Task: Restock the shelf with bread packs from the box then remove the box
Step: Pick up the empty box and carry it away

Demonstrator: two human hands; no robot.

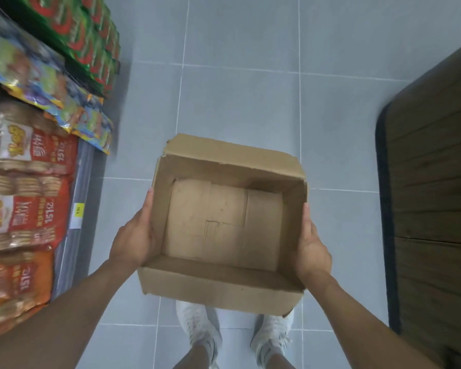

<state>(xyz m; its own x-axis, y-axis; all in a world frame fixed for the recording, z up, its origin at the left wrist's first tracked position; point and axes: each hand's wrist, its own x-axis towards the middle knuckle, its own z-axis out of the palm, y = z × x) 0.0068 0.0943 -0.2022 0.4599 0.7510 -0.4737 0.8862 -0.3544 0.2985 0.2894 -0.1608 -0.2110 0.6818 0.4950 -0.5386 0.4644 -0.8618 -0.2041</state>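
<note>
one box, two hands, two shoes

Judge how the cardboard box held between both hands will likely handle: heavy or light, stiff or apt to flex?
The cardboard box is empty, so it is probably light for its size. The left hand and right hand only press its side walls, so it could slip if the squeeze eases. With no top flaps and ragged rims, the walls may bow inward.

arms: both forearms bare, no sleeve reaching into view
left hand: bare, no glove, no ring or watch visible
right hand: bare, no glove, wrist unadorned
shoes: pale white low sneakers with laces, slightly scuffed
ankles: bare above the shoe collars
</note>
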